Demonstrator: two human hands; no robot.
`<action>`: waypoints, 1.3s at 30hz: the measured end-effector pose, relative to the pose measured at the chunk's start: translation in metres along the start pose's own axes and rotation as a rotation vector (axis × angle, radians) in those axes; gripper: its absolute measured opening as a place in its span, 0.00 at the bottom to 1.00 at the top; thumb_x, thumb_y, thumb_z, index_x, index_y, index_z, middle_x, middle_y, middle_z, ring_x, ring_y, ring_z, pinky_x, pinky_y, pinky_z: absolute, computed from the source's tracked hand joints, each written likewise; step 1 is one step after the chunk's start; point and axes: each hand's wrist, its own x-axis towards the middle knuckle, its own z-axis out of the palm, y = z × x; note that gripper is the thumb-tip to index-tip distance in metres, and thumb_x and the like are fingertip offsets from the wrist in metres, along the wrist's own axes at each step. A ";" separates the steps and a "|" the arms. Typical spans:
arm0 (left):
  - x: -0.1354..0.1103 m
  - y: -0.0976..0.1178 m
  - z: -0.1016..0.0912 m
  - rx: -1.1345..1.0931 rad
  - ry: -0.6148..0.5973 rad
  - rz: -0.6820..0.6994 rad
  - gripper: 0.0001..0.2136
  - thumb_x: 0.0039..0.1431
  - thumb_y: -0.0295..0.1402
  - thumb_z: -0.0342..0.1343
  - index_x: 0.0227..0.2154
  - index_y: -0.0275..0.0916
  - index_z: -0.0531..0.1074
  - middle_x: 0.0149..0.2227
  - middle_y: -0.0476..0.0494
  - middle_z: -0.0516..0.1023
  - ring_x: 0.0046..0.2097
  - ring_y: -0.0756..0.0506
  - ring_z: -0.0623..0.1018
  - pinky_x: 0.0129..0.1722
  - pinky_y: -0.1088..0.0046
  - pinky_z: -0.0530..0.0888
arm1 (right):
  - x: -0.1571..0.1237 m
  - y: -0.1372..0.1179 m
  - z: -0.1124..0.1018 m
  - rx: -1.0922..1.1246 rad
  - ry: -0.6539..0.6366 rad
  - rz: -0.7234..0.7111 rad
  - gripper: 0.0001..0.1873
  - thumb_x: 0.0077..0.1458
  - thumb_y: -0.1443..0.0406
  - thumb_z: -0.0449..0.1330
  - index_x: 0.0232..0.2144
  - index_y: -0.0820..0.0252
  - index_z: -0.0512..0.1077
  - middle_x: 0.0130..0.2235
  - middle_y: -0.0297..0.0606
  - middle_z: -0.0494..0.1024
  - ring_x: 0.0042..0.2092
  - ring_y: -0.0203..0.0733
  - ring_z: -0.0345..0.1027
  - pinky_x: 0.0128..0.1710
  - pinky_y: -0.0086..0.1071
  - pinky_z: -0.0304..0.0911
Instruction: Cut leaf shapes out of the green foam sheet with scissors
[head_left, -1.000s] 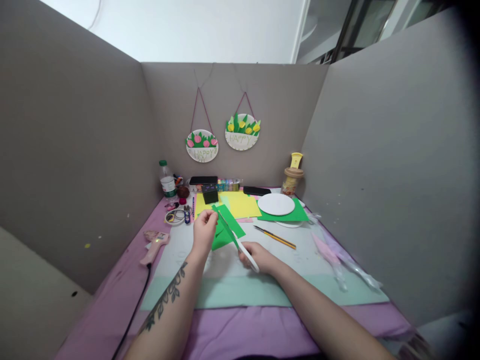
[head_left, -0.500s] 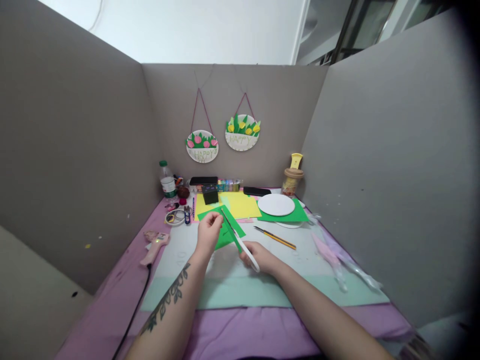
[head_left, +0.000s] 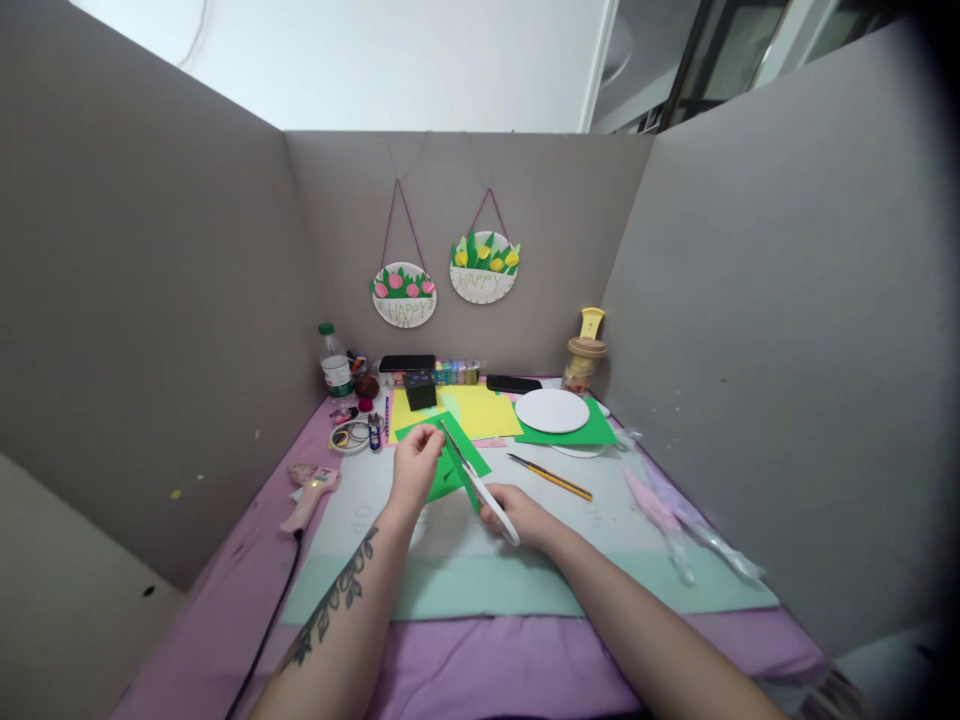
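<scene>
**Holding scissors to green paper over the middle of the desk**

Pinching a sheet of green paper, the left hand is raised a little above the middle of the desk, its fingers clenched on the sheet's upper left part. The right hand is just to the right and nearer the front edge. Its fingers are wrapped through the white handles of a pair of scissors, gripping them. The blades point up and away toward the back left and meet the green paper just beside the left hand. Whether the blades are parted cannot be told.

Under both hands lies a pale cutting mat, spread over the purple cloth that covers the desk.

- Left edge: a pink glue gun lies with its black cord running to the front.
- Back left corner: a plastic bottle stands upright, with small snips near it.
- Back edge: yellow sheets lie flat, with a black box at their left end and a black phone behind them.
- Back right: a white plate rests on another green sheet, and a jar stands in the corner.
- Right of the hands: a pencil lies slanted on the mat, apart from both hands.
- Back wall: 2 decorated plates hang on strings.
</scene>
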 end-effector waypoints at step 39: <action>0.003 0.008 -0.006 -0.009 -0.185 0.007 0.07 0.48 0.34 0.53 0.21 0.39 0.61 0.17 0.57 0.57 0.20 0.55 0.57 0.21 0.78 0.52 | -0.006 -0.008 -0.022 -0.143 -0.038 -0.081 0.11 0.44 0.59 0.59 0.22 0.61 0.64 0.21 0.29 0.63 0.24 0.31 0.53 0.23 0.25 0.50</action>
